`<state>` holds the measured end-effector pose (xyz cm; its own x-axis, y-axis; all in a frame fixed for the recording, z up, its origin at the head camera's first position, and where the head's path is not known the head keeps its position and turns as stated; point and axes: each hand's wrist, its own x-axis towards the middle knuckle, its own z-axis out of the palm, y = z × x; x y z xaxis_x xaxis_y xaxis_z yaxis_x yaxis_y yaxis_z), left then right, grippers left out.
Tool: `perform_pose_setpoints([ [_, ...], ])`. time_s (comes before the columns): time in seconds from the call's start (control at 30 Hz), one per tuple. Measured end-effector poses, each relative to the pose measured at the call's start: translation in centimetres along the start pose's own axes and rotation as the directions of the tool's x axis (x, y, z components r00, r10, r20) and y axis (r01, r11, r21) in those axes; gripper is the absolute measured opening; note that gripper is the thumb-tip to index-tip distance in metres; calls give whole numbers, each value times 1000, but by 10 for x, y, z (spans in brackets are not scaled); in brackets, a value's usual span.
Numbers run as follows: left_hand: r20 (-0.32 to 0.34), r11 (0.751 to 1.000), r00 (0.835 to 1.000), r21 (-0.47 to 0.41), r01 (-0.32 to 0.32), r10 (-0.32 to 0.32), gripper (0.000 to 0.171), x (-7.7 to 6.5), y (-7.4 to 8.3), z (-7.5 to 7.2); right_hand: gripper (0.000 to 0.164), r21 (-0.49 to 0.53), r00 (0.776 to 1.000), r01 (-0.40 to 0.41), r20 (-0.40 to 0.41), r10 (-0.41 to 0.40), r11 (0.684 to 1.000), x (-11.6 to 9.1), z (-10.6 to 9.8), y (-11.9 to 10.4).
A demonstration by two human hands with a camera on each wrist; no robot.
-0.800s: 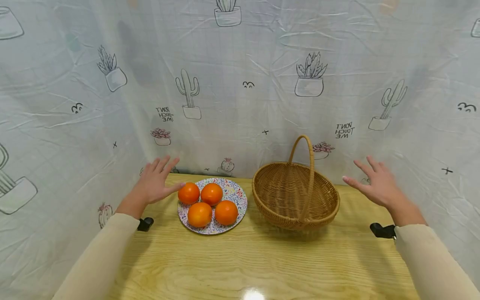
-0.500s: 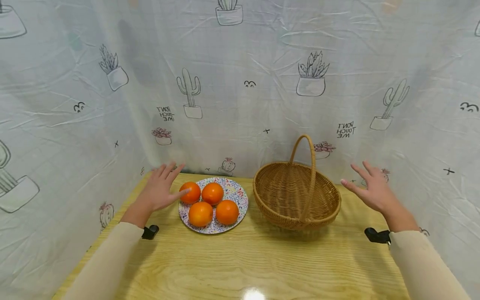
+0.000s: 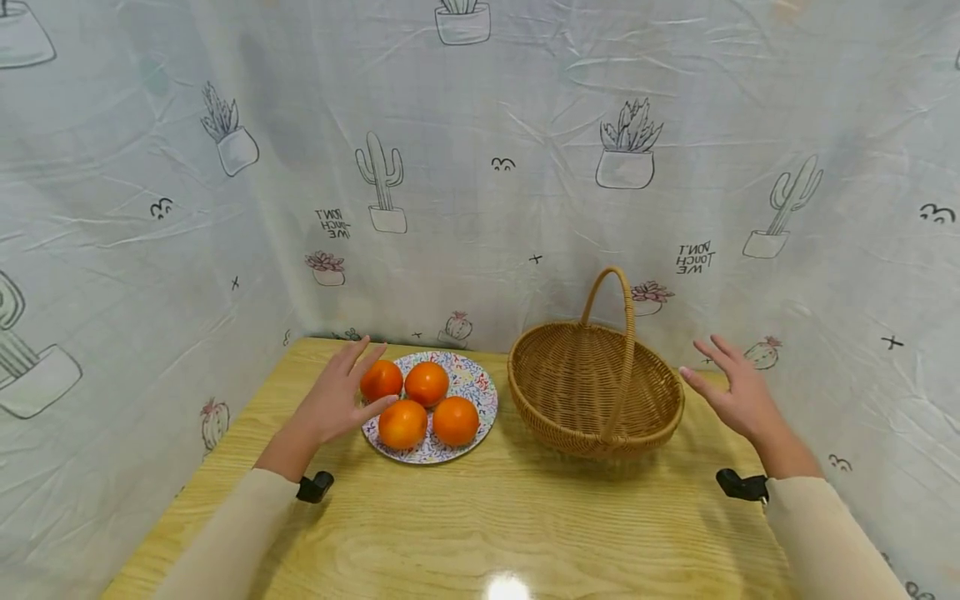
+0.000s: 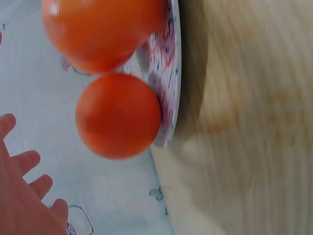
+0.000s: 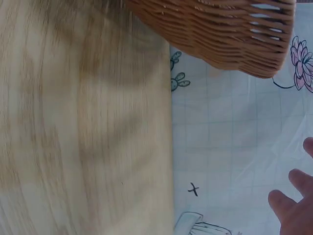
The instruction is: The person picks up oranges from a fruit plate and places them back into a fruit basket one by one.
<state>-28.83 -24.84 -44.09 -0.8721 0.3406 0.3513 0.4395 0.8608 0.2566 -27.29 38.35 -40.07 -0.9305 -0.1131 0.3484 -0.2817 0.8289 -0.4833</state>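
Several oranges (image 3: 427, 384) lie on a round speckled plate (image 3: 480, 392) at the left of the table. My left hand (image 3: 337, 400) is at the plate's left side, fingers spread and thumb reaching over the plate in the head view. In the left wrist view its fingers (image 4: 40, 186) stand apart from the nearest orange (image 4: 118, 116). A brown wicker basket (image 3: 555, 375) with a tall handle stands right of the plate, with nothing in it. My right hand (image 3: 742, 404) hovers at the basket's right, fingers spread, holding nothing. The right wrist view shows the basket's side (image 5: 225, 36) apart from the fingers.
Everything stands on a wooden table (image 3: 487, 517). A pale curtain (image 3: 480, 192) printed with cacti rises behind the table and along both sides. Black wrist straps (image 3: 315, 486) are on both wrists.
My left hand has moved right and nearer, its thumb coming further over the plate. My right hand has moved slightly left, closer to the basket. The oranges, plate and basket stay in place.
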Motion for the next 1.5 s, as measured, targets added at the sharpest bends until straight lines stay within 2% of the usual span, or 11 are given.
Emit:
perform_pose_setpoints([
  [0.27, -38, 990, 999, -137, -22, 17, 82, -16, 22, 8, 59, 164, 1000, 26, 11, -28, 986, -5, 9, -4],
  [0.4, -22, 978, 1000, -206, -27, 23, 80, -22, 32, 8, 58, 239, 997, -6, 77, -12, 971, -6, 10, -5],
  [0.57, 4, 965, 1000, -263, 24, -24, 76, -27, 39, 7, 60, 333, 985, -65, 172, 7, 941, -6, 10, 1],
  [0.6, 3, 961, 999, -273, 33, -33, 75, -27, 40, 7, 60, 384, 982, -73, 190, -1, 920, -5, 12, 3],
  [0.67, -1, 948, 999, -315, 45, -48, 72, -27, 42, 8, 60, 536, 974, -90, 224, -39, 840, -3, 15, 8],
  [0.73, -8, 926, 999, -374, 46, -53, 68, -27, 42, 11, 61, 698, 964, -113, 251, -94, 707, -2, 19, 12],
  [0.8, -8, 903, 998, -427, 53, -62, 65, -27, 42, 14, 63, 806, 952, -145, 272, -142, 573, -2, 22, 16],
  [0.83, -2, 891, 998, -449, 61, -69, 63, -27, 42, 16, 64, 834, 947, -158, 279, -157, 529, -2, 24, 18],
  [0.9, 10, 871, 996, -484, 81, -87, 62, -28, 41, 20, 66, 854, 941, -174, 290, -172, 491, -2, 26, 20],
  [1.13, 55, 814, 985, -557, 166, -163, 64, -32, 41, 27, 72, 840, 918, -230, 354, -176, 491, -1, 31, 21],
  [1.5, 119, 752, 969, -613, 244, -217, 77, -37, 44, 36, 77, 833, 896, -317, 420, -146, 453, -2, 30, 25],
])
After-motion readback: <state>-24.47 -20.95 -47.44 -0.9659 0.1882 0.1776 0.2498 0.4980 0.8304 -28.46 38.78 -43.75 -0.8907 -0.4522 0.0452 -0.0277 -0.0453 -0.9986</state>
